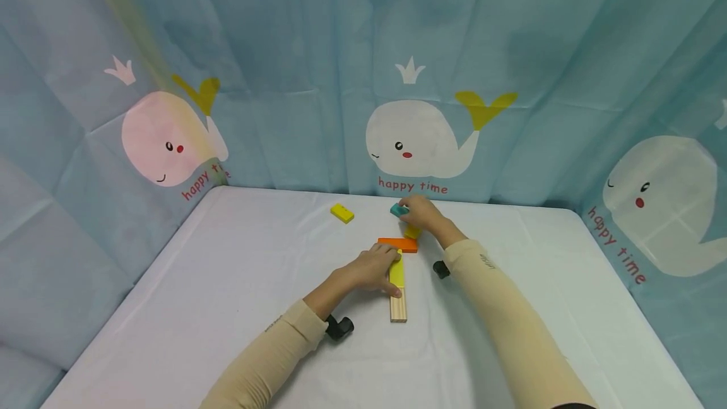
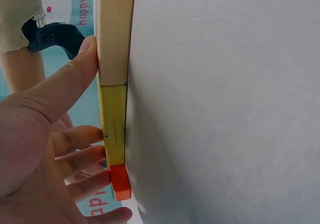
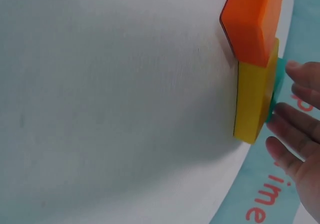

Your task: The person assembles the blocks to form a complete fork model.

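My left hand (image 1: 372, 269) rests over a row of blocks, thumb touching the plain wooden block (image 1: 399, 309) and fingers at the yellow block (image 1: 396, 276) joined to its far end. Across the yellow block's far end lies an orange block (image 1: 393, 244). Beyond that, a darker yellow block (image 3: 250, 97) meets the orange one's right end at an angle. My right hand (image 1: 421, 212) pinches a teal block (image 1: 397, 209) just past this yellow block. In the right wrist view the teal block (image 3: 278, 84) is mostly hidden behind the yellow one.
A separate yellow block (image 1: 342, 213) with small dark marks lies at the back, left of the row. White cloth covers the table (image 1: 255, 257). A blue curtain (image 1: 295, 137) with whale prints rises behind the table and along both sides. Dark wrist devices (image 1: 339, 328) sit beneath the sleeves.
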`<state>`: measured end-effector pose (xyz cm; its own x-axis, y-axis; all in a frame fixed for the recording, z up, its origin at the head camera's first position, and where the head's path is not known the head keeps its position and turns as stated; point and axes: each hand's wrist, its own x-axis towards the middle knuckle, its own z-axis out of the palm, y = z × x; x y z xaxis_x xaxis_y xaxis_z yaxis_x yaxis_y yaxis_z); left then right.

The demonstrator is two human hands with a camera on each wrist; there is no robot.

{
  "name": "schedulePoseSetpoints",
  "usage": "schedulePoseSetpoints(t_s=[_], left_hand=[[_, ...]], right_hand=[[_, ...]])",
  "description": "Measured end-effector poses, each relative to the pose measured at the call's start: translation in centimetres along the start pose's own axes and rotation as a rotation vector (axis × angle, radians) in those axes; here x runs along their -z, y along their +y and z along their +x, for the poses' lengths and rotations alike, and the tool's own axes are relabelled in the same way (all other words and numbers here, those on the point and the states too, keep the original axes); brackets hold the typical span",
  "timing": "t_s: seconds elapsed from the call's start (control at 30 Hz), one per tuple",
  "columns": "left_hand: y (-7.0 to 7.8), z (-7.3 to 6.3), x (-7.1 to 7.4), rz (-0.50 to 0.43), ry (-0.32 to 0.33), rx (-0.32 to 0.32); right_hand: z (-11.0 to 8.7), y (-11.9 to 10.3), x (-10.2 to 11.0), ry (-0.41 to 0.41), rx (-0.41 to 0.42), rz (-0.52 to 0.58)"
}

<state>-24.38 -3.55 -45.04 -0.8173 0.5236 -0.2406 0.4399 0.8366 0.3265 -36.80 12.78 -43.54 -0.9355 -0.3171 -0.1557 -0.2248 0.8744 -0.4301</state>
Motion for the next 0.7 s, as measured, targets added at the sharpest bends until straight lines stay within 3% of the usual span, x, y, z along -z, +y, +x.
schedulePoseSetpoints(t_s=[0.3, 0.7], left_hand=[[0.0, 0.0, 0.0, 0.003, 0.003, -0.007], [0.0, 0.0, 0.0, 0.014, 0.008, -0.008]], right_hand=[[1.0, -0.4, -0.8, -0.017, -0.030, -0.020], [1.2, -0.8, -0.7, -0.067, 0.061, -0.059]])
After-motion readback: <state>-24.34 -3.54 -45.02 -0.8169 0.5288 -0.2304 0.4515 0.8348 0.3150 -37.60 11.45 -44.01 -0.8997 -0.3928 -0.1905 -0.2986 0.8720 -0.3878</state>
